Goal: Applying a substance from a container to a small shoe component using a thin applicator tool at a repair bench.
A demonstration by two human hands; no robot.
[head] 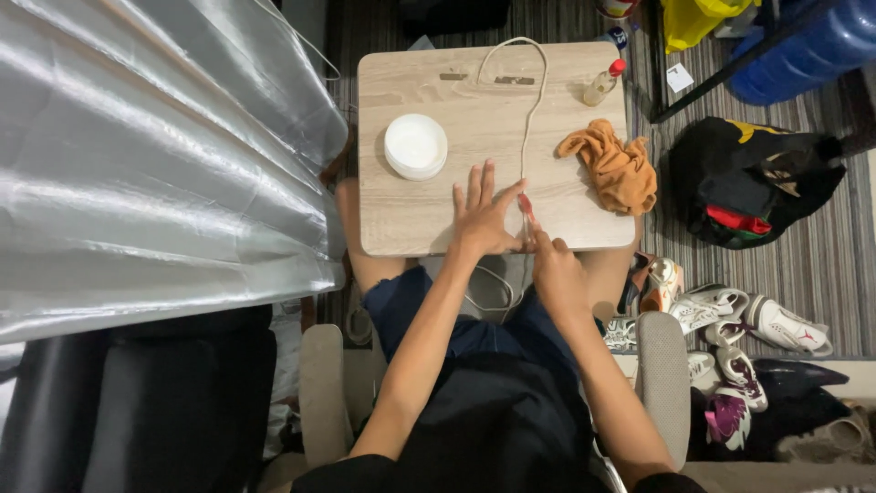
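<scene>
My left hand [484, 215] lies flat on the small wooden lap table [429, 91], fingers spread, with its thumb touching a white cable [531, 110] that loops across the tabletop. Just to its right, my right hand [555, 269] is closed around a small red-handled tool [526, 208], whose tip points at the cable beside my left thumb. The cable continues off the table's near edge into my lap.
A round white lidded container [415, 145] sits left on the table, an orange cloth [616, 166] right, a small red-capped bottle [604, 84] at the far right corner. A silver cover [146, 155] fills the left. A black bag [753, 178] and several shoes [730, 319] lie right.
</scene>
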